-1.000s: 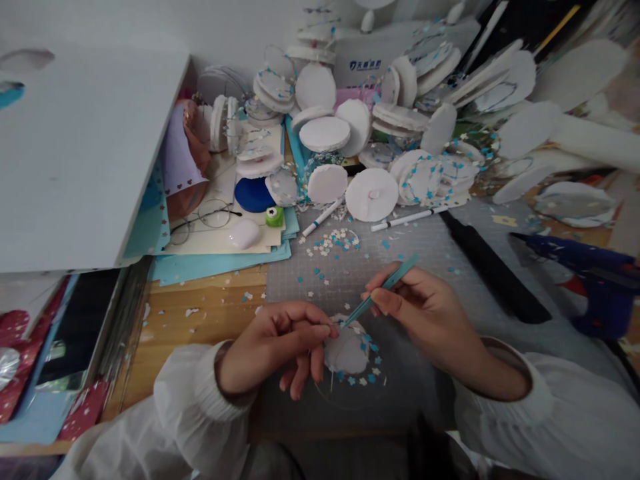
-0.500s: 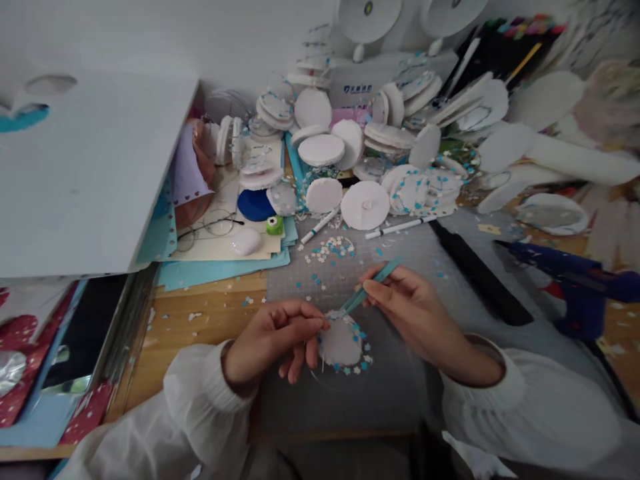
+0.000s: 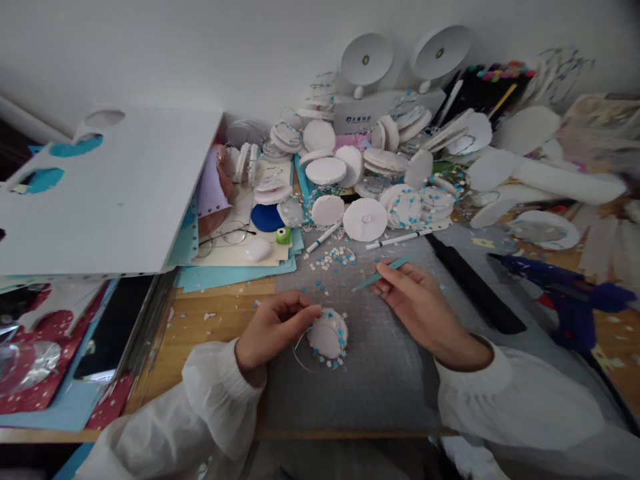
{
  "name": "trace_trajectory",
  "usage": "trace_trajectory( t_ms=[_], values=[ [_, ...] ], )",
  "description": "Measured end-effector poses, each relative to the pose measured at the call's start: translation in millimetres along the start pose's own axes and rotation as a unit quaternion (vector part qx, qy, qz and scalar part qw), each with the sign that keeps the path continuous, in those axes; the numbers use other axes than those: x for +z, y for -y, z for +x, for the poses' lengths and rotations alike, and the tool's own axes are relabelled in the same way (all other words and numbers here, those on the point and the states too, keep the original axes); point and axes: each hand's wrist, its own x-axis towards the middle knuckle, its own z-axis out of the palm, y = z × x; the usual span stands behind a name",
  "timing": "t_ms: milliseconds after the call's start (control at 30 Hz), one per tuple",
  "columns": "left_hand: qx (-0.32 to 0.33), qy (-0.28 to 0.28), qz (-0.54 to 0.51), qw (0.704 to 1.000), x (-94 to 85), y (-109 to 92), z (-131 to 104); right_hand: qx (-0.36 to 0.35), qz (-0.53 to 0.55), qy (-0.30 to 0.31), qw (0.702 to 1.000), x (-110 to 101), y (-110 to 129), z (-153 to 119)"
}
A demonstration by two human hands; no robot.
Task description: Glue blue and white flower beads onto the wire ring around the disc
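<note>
Right grip (image 3: 420,303) grasps teal tweezers (image 3: 369,281), tips off the white disc (image 3: 327,337). Disc sits at my left grip's (image 3: 274,330) fingertips, can't tell if clasped. Loose flower bits (image 3: 331,257) lie beyond both grips on the cutting mat (image 3: 370,373).

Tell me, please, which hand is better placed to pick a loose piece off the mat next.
The right hand, probably: it holds tweezers near the loose pieces, while the left hand is at the decorated disc.
</note>
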Motion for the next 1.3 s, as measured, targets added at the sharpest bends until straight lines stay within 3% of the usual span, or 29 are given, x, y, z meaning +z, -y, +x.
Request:
trace_trajectory(
  t_ms=[1033, 1300],
  values=[
    [0.008, -0.078, 0.013, 0.997, 4.4, 11.6, 0.1, 0.019, -0.013, -0.003, 1.000, 1.1, 1.0, 4.0],
    [0.018, -0.032, 0.012, 0.999, -2.6, 6.8, -0.4, 0.025, 0.019, 0.003, 0.999, -0.2, 2.2, 3.0]
  ],
)
